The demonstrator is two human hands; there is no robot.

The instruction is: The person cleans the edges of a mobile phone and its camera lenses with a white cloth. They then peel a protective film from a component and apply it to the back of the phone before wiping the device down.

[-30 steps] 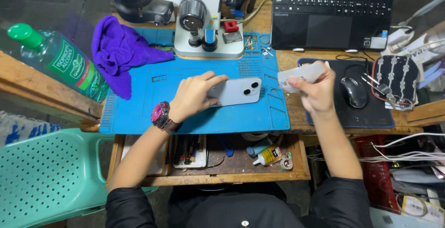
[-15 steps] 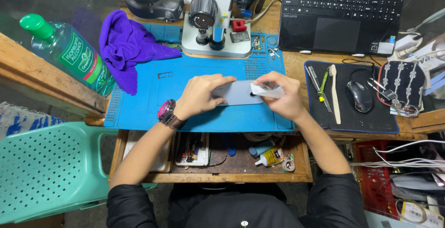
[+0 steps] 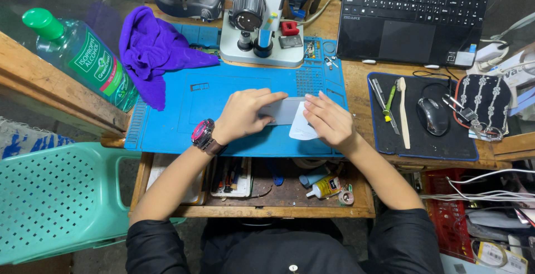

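Note:
A pale blue phone (image 3: 281,109) lies back up on the blue work mat (image 3: 184,112). My left hand (image 3: 245,115), with a red watch at the wrist, presses down on the phone's left part. My right hand (image 3: 329,120) holds a small white wipe (image 3: 301,129) flat against the phone's right end. Most of the phone is hidden under the two hands.
A microscope (image 3: 253,20) stands at the mat's far edge, a purple cloth (image 3: 153,51) and a green-capped alcohol bottle (image 3: 81,56) to the left. A laptop (image 3: 415,15), a mouse (image 3: 433,115) and hand tools (image 3: 390,107) on a black pad lie to the right. An open drawer (image 3: 278,187) below holds small items.
My right hand came in from the right with the white wipe and now rests on the phone's right end. The left hand has stayed on the phone.

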